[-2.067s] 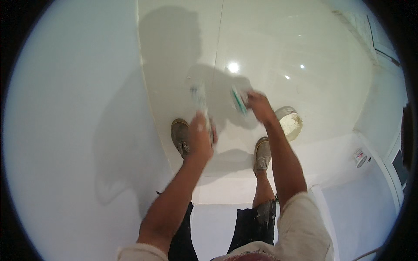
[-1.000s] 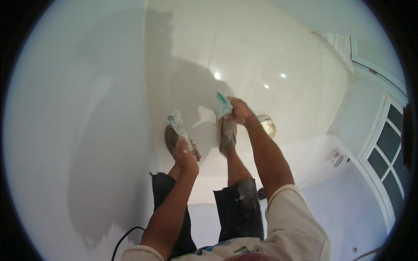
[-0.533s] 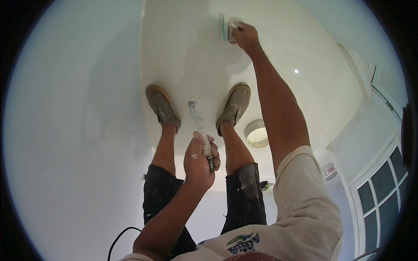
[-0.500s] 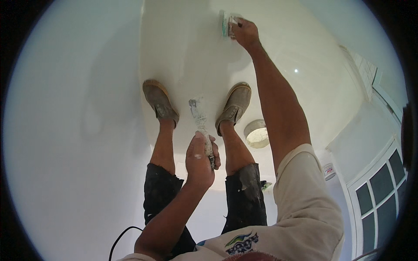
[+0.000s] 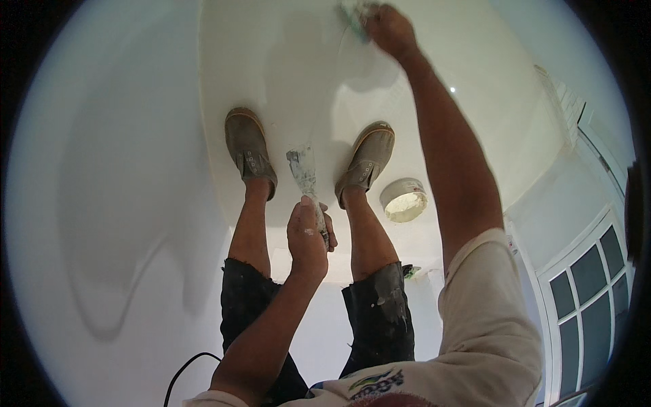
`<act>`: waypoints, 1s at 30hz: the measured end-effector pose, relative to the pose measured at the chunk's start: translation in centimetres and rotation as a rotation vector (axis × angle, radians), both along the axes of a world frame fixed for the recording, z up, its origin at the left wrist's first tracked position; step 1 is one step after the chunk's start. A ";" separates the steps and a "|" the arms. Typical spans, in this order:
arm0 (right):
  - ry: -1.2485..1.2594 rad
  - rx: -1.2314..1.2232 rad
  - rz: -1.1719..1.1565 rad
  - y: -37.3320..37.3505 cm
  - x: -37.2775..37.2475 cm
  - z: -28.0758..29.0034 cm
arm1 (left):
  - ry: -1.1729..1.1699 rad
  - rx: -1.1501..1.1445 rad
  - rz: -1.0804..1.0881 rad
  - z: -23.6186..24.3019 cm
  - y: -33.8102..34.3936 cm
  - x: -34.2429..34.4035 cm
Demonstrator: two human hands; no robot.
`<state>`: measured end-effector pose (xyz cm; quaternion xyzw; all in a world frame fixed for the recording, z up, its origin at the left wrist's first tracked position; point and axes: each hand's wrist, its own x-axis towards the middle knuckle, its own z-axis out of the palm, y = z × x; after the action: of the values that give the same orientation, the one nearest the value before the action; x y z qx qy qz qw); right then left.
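Note:
In my left hand (image 5: 309, 237) is a putty knife (image 5: 303, 168), its handle wrapped by my fingers and its paste-smeared blade pointing away from me between my shoes. My right hand (image 5: 392, 31) is stretched far forward, closed on a scraper (image 5: 355, 22) with a greenish edge and white smears. The scraper lies at or against the pale, smooth surface (image 5: 305, 81) in front of my feet; motion blurs it, and whether it touches cannot be made out. Beside my right shoe stands a round tub (image 5: 404, 200) with whitish paste inside.
My two brown shoes (image 5: 247, 139) stand apart on the pale surface. To the left rises a bluish-white wall (image 5: 122, 203) with shadows on it. A white-framed door or window with dark panes (image 5: 588, 281) is at the right. A black cable (image 5: 178, 373) curves at lower left.
My right hand has moved forward and slightly right with the scraper, which has turned at a slant. My left hand and the putty knife have shifted slightly left and forward.

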<state>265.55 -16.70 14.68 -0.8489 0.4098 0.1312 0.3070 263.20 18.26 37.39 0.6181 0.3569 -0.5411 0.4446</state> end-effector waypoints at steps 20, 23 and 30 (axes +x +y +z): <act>-0.131 0.072 0.045 8.0 -7.3 -1.5 | 0.018 0.001 0.100 -1.2 3.5 -3.0; -0.120 0.123 0.087 9.1 -7.8 -3.3 | 0.023 0.017 0.101 -1.2 3.0 -3.0; 0.122 0.456 0.587 27.9 -17.2 -2.0 | 0.016 -0.026 0.115 -0.6 3.6 -3.1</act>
<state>248.31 11.21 12.67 -0.8307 0.1268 0.3518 0.4125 260.10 21.91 36.75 0.5863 0.3883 -0.5244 0.4802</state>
